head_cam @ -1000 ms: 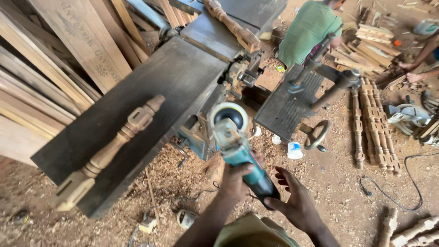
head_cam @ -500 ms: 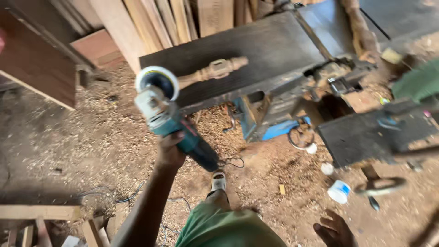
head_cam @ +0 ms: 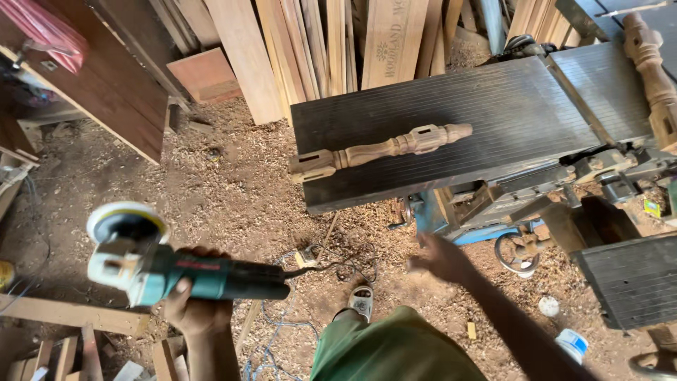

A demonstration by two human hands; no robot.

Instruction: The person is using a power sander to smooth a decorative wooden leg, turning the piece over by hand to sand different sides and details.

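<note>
My left hand [head_cam: 194, 300] grips a teal and black angle grinder [head_cam: 176, 271] by its body, held level at the lower left with its round sanding disc [head_cam: 125, 220] pointing left. Its cord runs down to the floor. My right hand [head_cam: 443, 258] hangs free with the fingers spread, just below the front edge of a dark ribbed machine table [head_cam: 508, 113]. A carved wooden spindle leg [head_cam: 377, 149] lies across that table near its left end.
Planks [head_cam: 303, 49] lean against the back wall. A second turned leg [head_cam: 652, 67] lies at the far right of the machine. Sawdust covers the floor [head_cam: 233, 190]. A brown board panel [head_cam: 92, 77] stands at left, wood offcuts [head_cam: 77, 346] at lower left, a white tub [head_cam: 572, 344] at lower right.
The view has swung left. The grinder in my left hand has dropped down and left, turning level. My right hand has risen toward the machine table's front edge.
</note>
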